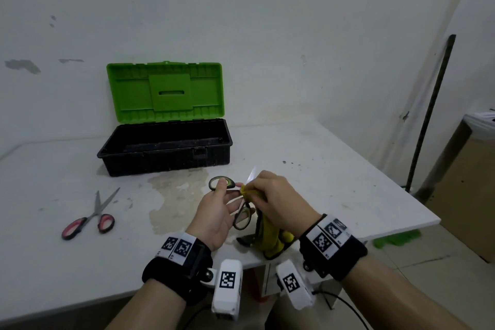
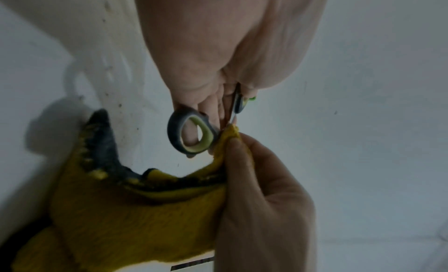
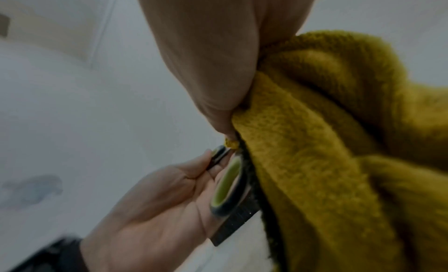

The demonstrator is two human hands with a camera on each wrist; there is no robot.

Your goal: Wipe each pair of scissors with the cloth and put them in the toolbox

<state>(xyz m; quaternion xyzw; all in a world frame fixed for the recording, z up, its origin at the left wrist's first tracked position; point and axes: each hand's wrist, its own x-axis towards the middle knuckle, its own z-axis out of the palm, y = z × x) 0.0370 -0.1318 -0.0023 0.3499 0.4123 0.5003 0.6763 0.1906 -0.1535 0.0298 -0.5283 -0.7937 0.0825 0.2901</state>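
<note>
Over the table's front edge my left hand (image 1: 222, 206) holds a pair of scissors with grey and green handles (image 1: 242, 218), gripping its handles (image 2: 191, 134). My right hand (image 1: 270, 195) pinches a yellow cloth (image 1: 270, 238) around the blades near the pivot; a blade tip (image 1: 251, 173) sticks out past the fingers. The cloth (image 3: 327, 142) hangs down from that hand. A second pair, with red and black handles (image 1: 89, 218), lies on the table at the left. The toolbox (image 1: 166, 147), black with a green lid (image 1: 166, 88) raised, stands behind with nothing visible inside it.
The white table (image 1: 321, 169) has a stained patch (image 1: 176, 195) in front of the toolbox. A dark pole (image 1: 431, 110) leans on the wall at right, next to a cardboard box (image 1: 466, 185). Something green (image 1: 396, 237) lies on the floor.
</note>
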